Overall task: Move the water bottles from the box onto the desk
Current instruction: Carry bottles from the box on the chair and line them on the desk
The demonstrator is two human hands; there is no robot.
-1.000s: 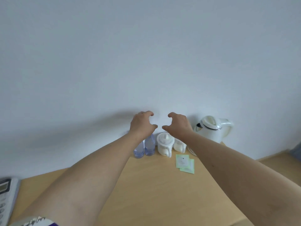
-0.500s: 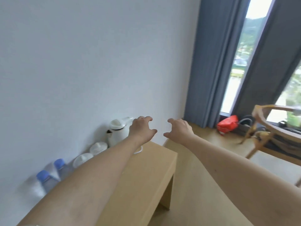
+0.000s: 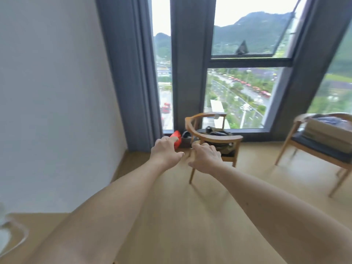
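Note:
My left hand (image 3: 165, 151) and my right hand (image 3: 206, 156) are stretched out in front of me at mid-frame, close together, fingers loosely curled and apart, with nothing in them. Only a corner of the wooden desk (image 3: 28, 225) shows at the bottom left, with the blurred white kettle (image 3: 5, 231) at its edge. No water bottles and no box are in view.
A wooden armchair (image 3: 213, 137) with dark things on its seat stands ahead by the window. A second chair (image 3: 322, 143) with folded bedding is at right. A red bag (image 3: 176, 139) lies on the floor by the grey curtain (image 3: 131, 73). Light wood floor (image 3: 190, 216) stretches between.
The view has swung to the right, from the desk with two bottles, cups and kettle toward the window and chairs. Both hands stay out in front, empty.

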